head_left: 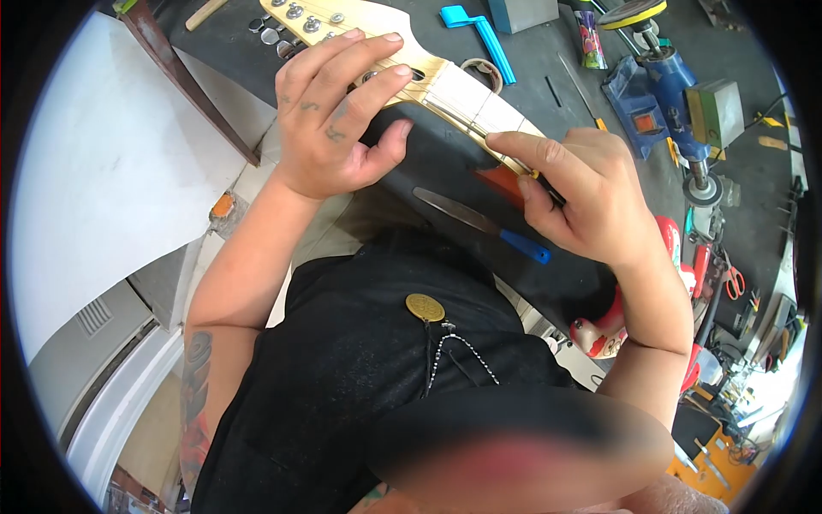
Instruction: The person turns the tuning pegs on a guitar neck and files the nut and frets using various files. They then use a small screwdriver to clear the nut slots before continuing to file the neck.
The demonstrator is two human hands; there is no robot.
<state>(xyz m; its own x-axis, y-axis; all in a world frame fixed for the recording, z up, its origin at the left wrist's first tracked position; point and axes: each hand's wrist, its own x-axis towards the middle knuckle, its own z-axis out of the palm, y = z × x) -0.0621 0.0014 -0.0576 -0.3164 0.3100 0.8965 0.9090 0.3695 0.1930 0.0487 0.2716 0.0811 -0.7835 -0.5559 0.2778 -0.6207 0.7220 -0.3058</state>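
The pale wooden headstock of a guitar or bass, with metal tuning pegs, lies at the top, its strings running onto the neck. My left hand rests over the headstock with fingers spread across the strings, thumb apart. White covering lies on the neck beyond the nut. My right hand is closed around a slim, dark tool along the neck's near edge, index finger stretched over it; its kind is mostly hidden. Below lies a blue-handled, flat-bladed knife or spatula on the black surface.
Near the neck are a blue string winder and a tape roll. A blue power tool, a yellow-handled tool and red-handled scissors lie to the right. A white panel stands at left.
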